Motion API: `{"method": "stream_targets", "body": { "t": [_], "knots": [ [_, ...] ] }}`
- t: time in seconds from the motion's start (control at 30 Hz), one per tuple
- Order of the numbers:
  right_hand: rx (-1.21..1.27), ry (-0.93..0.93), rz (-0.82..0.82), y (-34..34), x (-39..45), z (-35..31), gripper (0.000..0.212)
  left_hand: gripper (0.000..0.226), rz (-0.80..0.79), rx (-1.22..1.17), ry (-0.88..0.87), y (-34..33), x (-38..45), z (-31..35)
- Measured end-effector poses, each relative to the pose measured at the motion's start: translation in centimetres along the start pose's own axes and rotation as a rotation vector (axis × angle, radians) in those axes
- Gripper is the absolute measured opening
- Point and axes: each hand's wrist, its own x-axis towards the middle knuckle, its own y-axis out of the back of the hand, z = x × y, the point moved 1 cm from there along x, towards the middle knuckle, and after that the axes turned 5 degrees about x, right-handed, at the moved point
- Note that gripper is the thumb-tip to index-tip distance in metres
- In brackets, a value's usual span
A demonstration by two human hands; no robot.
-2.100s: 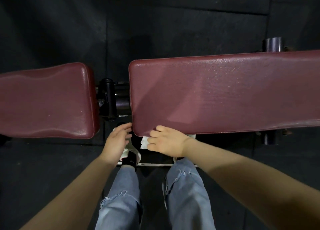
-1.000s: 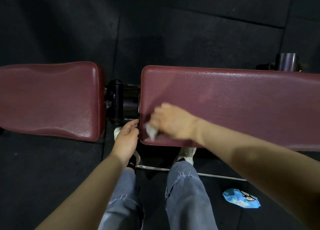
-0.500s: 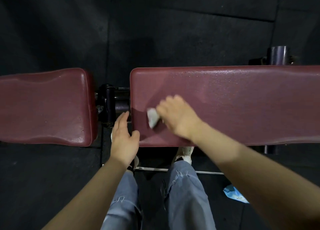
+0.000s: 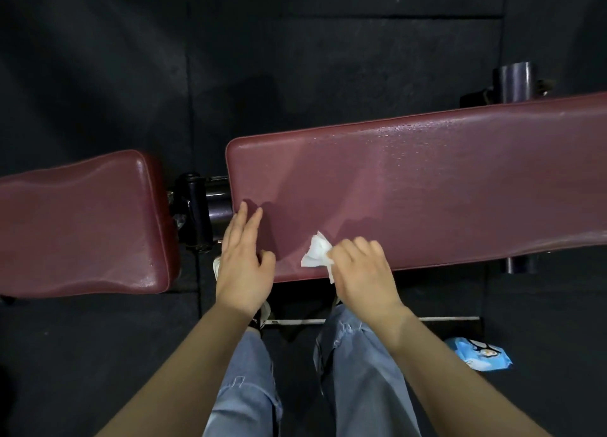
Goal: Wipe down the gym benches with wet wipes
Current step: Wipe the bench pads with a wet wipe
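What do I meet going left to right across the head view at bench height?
Short maroon padded seat → black metal hinge post → left hand → crumpled white wet wipe → right hand → long maroon padded bench back.

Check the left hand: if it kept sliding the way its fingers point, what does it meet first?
Nothing soon, it seems. The left hand lies flat on the long pad, fingers pointing across it toward the far edge. That strip of pad looks bare; beyond it is only floor.

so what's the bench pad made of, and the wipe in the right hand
Bench pad: looks like dark red vinyl or faux leather, with a pebbled grain and glossy sheen. Wipe: thin white nonwoven sheet, probably, crumpled softly in the right hand.
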Motion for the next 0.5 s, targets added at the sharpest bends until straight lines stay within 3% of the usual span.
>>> {"method": "stream_targets", "body": {
  "t": [0.13, 0.23, 0.3, 0.4, 0.5],
  "knots": [
    [-0.015, -0.035, 0.203, 2.5, 9.8, 1.1, 0.002, 0.074, 0.029, 0.072, -0.072, -0.9, 0.2, 0.1],
    [-0.058, -0.169, 0.342, 4.5, 18.7, 2.0, 0.012, 0.075, 0.045, 0.144, -0.124, -1.2, 0.3, 0.5],
    [-0.015, -0.247, 0.344, 5.2, 20.7, 2.6, 0.017, 0.076, 0.037, 0.169, -0.14, -1.2, 0.4, 1.1],
    [0.069, -0.277, 0.358, 4.9, 16.3, 3.3, 0.01, 0.075, 0.01, 0.168, -0.141, -1.2, 0.8, 2.4],
    [0.12, -0.262, 0.287, 3.1, 6.7, 3.3, 0.003, 0.075, -0.012, 0.171, -0.145, -1.4, 1.5, 3.4]
  ]
}}
